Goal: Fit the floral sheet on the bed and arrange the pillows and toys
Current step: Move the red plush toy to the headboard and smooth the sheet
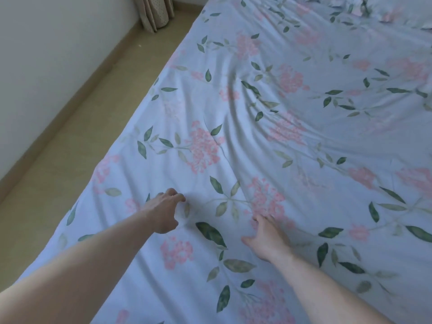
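Presently: both hands on the floral sheet (268,118), spread across the bed.

No legible writing or labels. Sheet is soft pale-blue fabric, printed pink blossoms and green leaves, creased in long diagonal folds. Left hand (164,211) hovers with fingers curled, gripping nothing discernible; right hand (266,237) lies flat, fingers straight. Beige floor (77,127), pleated curtain (155,11) beyond.

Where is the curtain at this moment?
In the head view the curtain hangs at the top left, against the white wall, beyond the far left edge of the floral sheet.
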The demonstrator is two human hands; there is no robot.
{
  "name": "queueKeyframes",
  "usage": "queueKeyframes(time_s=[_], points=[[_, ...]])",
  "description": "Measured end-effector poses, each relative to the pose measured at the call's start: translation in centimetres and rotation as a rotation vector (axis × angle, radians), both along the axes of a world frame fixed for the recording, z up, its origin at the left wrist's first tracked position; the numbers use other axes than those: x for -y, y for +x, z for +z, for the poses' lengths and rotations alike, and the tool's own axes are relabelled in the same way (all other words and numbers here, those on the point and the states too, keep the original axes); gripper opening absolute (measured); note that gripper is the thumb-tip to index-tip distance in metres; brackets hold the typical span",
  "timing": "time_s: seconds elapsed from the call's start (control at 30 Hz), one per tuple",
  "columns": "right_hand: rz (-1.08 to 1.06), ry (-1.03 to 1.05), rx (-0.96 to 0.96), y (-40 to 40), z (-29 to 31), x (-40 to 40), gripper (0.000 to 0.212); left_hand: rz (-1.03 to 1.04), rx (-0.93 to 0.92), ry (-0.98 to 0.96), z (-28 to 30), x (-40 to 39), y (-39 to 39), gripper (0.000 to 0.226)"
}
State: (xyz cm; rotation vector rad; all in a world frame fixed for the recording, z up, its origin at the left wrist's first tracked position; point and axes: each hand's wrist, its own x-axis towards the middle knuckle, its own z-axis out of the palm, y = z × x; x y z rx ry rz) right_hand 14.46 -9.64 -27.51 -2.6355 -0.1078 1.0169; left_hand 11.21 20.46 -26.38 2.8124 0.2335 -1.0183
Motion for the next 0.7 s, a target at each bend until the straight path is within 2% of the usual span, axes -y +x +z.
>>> queueKeyframes(time_s=[0.1,0.23,0.3,0.43,0.57,0.7], points=[[0.030,-0.083,0.063,-1.0,-3.6,-1.5,0.058,-0.112,0.022,0.008,-3.6,-1.0,0.0,0.057],[0.072,-0.143,0.225,-1.4,-6.4,-2.6,0.029,-0.205,0.147,0.100,-6.9,-1.0,0.2,0.025],[0.105,-0.157,0.243,-1.1,-7.2,-2.7,0.020,-0.252,0.157,0.134,-8.1,-0.6,0.3,0.032],[0.198,-0.181,0.263,-1.0,-8.2,-2.8,0.032,-0.377,0.178,0.170,-9.4,-0.4,0.1,0.039],[0.192,-0.096,0.245,-1.5,-6.9,-2.4,0.027,-0.426,0.189,0.133,-7.6,-1.1,0.2,0.033],[0.207,-0.007,0.239,-3.2,-3.8,-1.5,0.025,-0.472,0.278,-0.002,-4.7,-3.8,-1.6,0.031]])
